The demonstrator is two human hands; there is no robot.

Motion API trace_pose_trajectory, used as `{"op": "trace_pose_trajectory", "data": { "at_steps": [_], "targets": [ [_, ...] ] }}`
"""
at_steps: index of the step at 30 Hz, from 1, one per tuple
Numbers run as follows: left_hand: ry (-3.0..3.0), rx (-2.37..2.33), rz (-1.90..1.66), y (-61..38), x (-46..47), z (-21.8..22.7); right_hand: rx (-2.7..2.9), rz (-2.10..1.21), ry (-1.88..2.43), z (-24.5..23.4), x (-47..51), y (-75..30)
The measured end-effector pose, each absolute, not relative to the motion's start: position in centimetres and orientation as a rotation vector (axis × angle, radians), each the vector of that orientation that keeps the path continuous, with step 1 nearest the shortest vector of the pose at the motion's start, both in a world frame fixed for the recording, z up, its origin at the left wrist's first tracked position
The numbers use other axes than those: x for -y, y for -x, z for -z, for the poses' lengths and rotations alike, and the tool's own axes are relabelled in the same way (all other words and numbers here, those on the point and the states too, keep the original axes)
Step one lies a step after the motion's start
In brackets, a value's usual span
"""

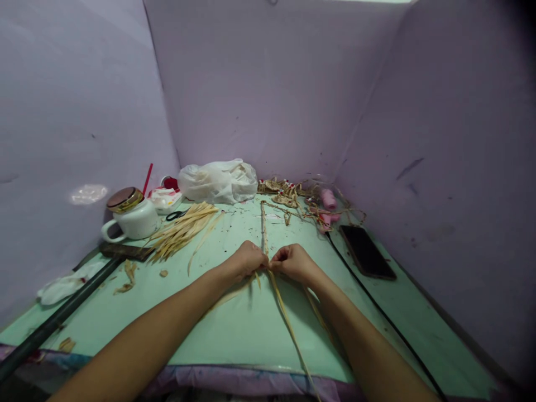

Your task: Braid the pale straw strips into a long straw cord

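Note:
A thin braid of straw-coloured strands (pixel 264 226) runs from the far part of the table toward me. At its near end my left hand (pixel 250 258) and my right hand (pixel 292 262) meet, fingertips almost touching, both pinching the braid's strands. Loose strands (pixel 285 312) hang from between the hands toward the front edge, with one passing under each forearm. My fingers partly hide the point where the strands cross.
Left are a bundle of straw strips (pixel 188 226), scissors (pixel 176 215), a white mug (pixel 140 219) and a dark pole (pixel 62 317). A plastic bag (pixel 220 181) lies behind. Right are braided pieces (pixel 287 195), pink thread spools (pixel 329 199), a phone (pixel 367 251) and a black cable (pixel 379 307).

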State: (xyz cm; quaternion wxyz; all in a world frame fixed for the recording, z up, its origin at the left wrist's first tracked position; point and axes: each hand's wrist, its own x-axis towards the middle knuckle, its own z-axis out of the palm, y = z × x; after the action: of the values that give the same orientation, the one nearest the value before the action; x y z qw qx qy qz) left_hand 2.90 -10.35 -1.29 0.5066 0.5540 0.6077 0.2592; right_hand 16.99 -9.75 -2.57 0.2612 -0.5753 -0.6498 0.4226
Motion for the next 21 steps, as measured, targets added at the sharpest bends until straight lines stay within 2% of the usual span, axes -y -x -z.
{"op": "trace_pose_trajectory", "data": {
  "at_steps": [9,17,21],
  "targets": [
    [-1.263,-1.480,-0.631,-3.3,10.9,-0.1,1.695,-1.297,1.650,0.2,10.9,-16.8],
    [-1.184,-1.463,-0.636,-3.4,11.4,-0.9,1.916,-1.023,1.575,1.8,11.0,-16.0],
    [-1.266,-1.392,-0.586,-2.7,11.1,-0.8,1.994,-1.030,1.491,1.0,11.2,-16.4]
  ]
}}
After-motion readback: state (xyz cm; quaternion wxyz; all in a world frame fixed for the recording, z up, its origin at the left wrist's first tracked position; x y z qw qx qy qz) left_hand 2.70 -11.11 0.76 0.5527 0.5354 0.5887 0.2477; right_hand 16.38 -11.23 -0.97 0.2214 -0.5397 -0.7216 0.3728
